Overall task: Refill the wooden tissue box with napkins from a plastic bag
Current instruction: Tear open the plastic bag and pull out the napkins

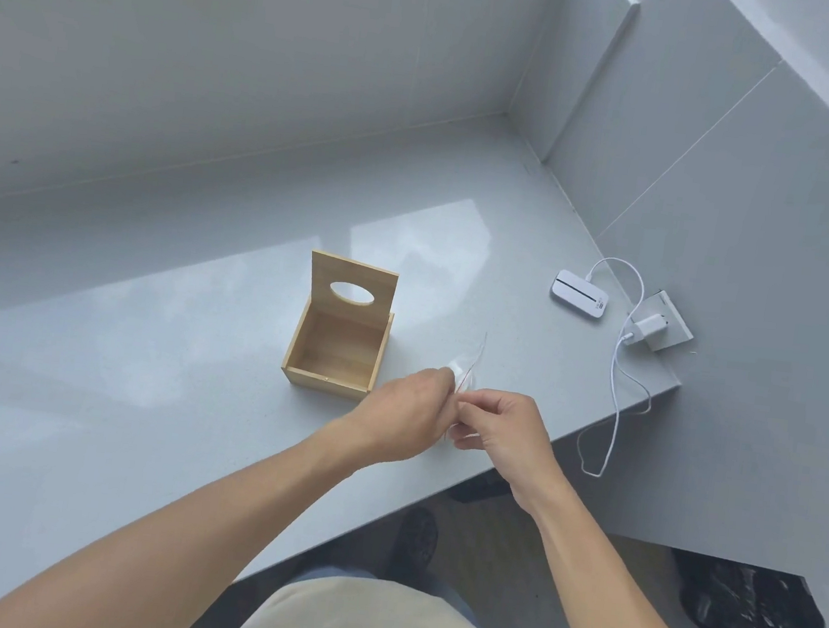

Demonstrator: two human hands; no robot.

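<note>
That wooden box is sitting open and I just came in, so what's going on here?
A person is refilling it. The wooden tissue box stands on the grey counter with its lid flipped up and nothing inside. Just to its right, the left hand and the right hand together hold a clear plastic bag, apparently working it open. No napkins have gone into the box yet.

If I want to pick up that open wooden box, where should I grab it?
Grab the light wooden tissue box by its two side walls, coming down from above with your fingers over the rims. Its body sits flat on the grey countertop and looks empty. Avoid the upright lid with the oval hole: it stands at the back edge and would probably swing.
</note>
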